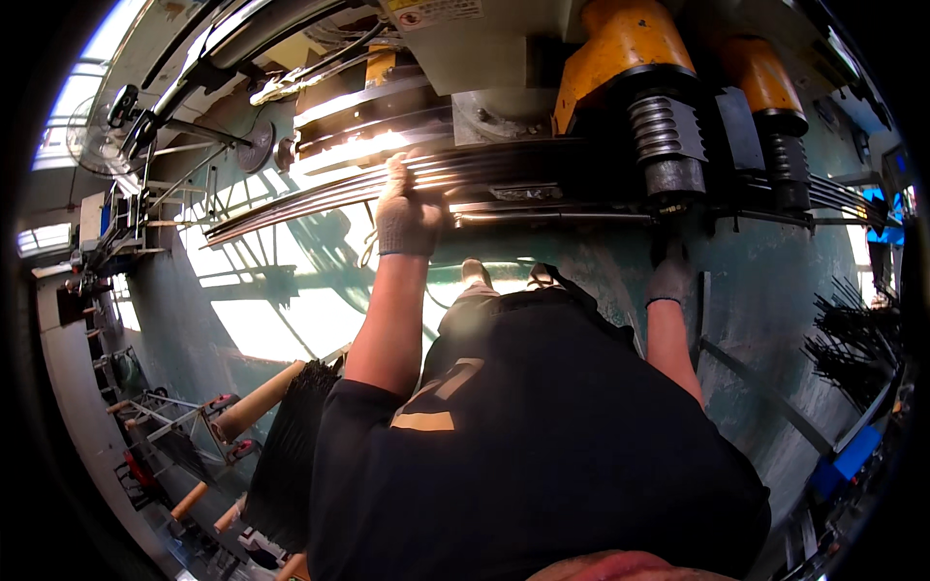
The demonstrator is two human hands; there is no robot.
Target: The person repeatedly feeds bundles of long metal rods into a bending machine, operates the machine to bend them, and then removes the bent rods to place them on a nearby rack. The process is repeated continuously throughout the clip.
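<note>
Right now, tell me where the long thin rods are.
In the head view, the long rods run from the upper left toward the coil spring below the larger orange housing, with the gloved left hand at them.

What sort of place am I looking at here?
Probably an industrial workshop, perhaps for metalworking: two big orange machine heads stand along the work, a bundle of long thin rods lies at the gloved left hand, and more dark rods are piled at the right.
</note>
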